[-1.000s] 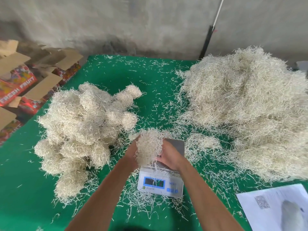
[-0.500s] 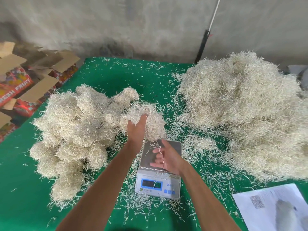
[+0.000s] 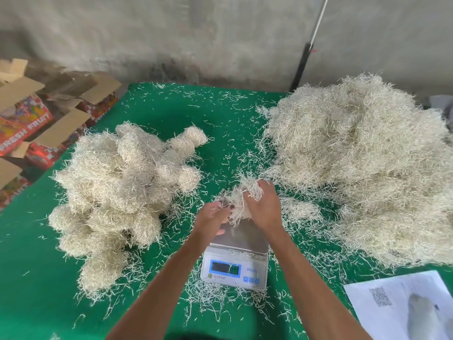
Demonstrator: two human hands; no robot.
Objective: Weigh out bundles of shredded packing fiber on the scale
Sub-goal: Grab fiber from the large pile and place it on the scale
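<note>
From the head camera we see the right hand (image 3: 263, 207) with fingers curled round a tuft of fiber (image 3: 241, 196), held just above the scale (image 3: 236, 253) near the table's (image 3: 36, 278) front edge. The left hand (image 3: 212, 218) pinches the tuft's lower strands. Finished bundles (image 3: 117, 192) lie toward the left edge, the loose heap (image 3: 362, 163) toward the right, a printed sheet (image 3: 402, 307) at the front right corner.

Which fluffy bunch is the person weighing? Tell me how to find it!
Start at the green felt table and find the small white digital scale near its front edge. Just above the scale's steel pan, the left hand and right hand hold a small pale fiber tuft. Unlike the big heaps on either side, it's the only bunch in hands.
</note>
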